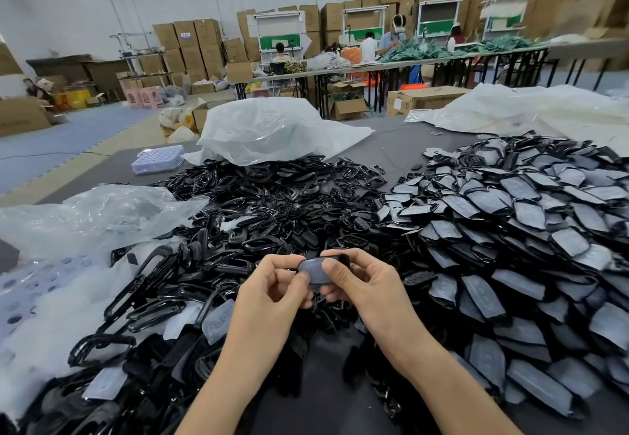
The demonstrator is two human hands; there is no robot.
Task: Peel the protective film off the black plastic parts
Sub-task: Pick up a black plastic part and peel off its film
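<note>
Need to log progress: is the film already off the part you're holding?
No, a cloudy grey film covers the face of the part pinched between the left hand and the right hand.

Left grip [272, 288] and right grip [357, 284] hide most of the black part [310, 267] — film edge unclear (filmed pile [510, 230] runs off the right edge).

Film-covered parts [510, 230] on the table [401, 148] at right, frames [265, 203] left of them, bags [272, 128] behind, perhaps a tray [158, 159] beside.
</note>
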